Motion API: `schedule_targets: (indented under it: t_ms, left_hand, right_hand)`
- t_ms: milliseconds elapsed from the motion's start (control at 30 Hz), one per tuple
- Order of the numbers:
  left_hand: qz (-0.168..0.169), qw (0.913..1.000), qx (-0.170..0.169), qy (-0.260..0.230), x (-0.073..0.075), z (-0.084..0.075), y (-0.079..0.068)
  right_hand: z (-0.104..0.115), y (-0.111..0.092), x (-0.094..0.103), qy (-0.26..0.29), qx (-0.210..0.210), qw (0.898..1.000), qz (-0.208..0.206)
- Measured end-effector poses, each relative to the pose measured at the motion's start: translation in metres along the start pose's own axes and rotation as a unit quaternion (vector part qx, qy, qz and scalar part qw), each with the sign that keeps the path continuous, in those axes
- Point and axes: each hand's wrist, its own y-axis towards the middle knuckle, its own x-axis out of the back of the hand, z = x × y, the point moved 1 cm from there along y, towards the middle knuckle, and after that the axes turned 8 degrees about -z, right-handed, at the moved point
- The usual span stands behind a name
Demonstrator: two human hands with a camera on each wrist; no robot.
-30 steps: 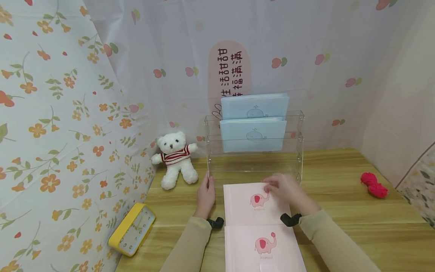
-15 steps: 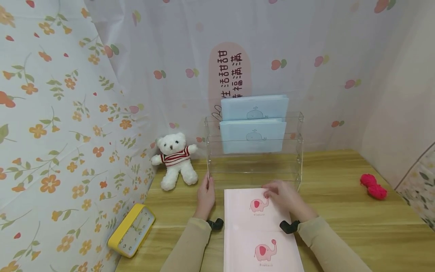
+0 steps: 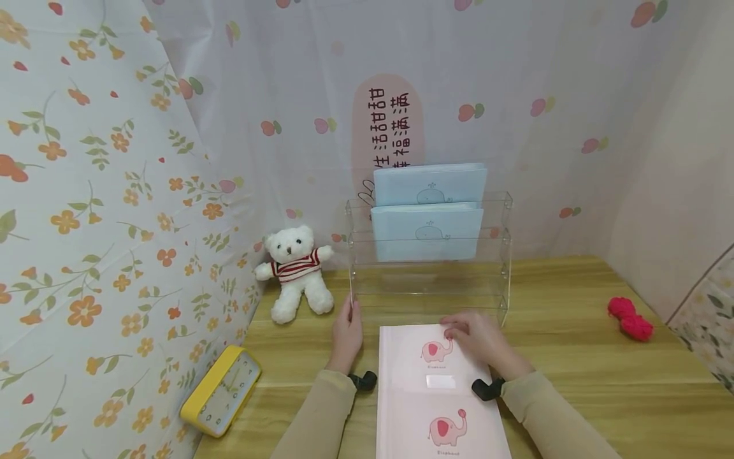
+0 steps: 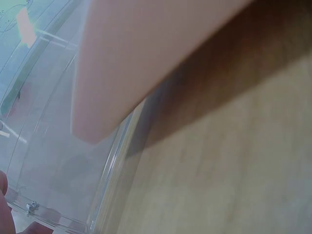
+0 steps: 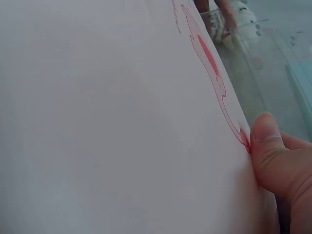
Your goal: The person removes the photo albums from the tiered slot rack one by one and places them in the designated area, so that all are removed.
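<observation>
A pink booklet with an elephant print is in front of the rack, its top right corner pinched by my right hand. In the right wrist view my thumb presses on the cover right at its edge. Below it, a second pink panel with the same elephant reaches the bottom of the head view. The left wrist view has a pink corner raised over the table, casting a shadow. My left hand grips the lower left side of the clear acrylic rack, fingers partly hidden.
Two blue whale-print booklets stand in the rack's upper tiers, the front one lower than the back one. A white teddy bear sits left of the rack. The yellow clock is at front left, pink yarn at far right.
My right hand and the pink booklet have shifted slightly toward me, away from the rack. My left hand stays on the rack's side. The head view has tilted up a little.
</observation>
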Motion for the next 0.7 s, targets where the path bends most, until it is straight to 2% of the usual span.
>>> schedule_targets:
  t_ms: [167, 267, 333, 500, 600, 700]
  left_hand:
    - [-0.007, 0.9999, -0.009, -0.001, -0.006, 0.014, 0.003]
    - [0.000, 1.0000, -0.002, 0.000, -0.004, 0.010, 0.002]
    - [0.011, 0.9998, 0.018, 0.000, -0.005, 0.013, 0.003]
    - [0.037, 0.9975, 0.060, -0.010, 0.001, -0.002, 0.001]
    - [0.034, 0.9983, 0.045, -0.017, 0.006, -0.016, -0.002]
    - [0.020, 0.9995, 0.023, -0.003, 0.005, -0.011, -0.001]
  right_hand:
    - [-0.002, -0.002, -0.002, 0.001, 0.007, 1.000, 0.002]
    - [-0.003, -0.003, -0.002, -0.004, 0.016, 1.000, 0.004]
    - [-0.004, -0.003, -0.003, -0.009, 0.022, 1.000, 0.004]
    - [-0.006, -0.004, -0.005, -0.011, 0.028, 1.000, 0.003]
    - [-0.007, -0.005, -0.006, -0.009, 0.028, 1.000, 0.001]
    - [-0.008, -0.006, -0.008, -0.009, 0.035, 0.999, -0.002]
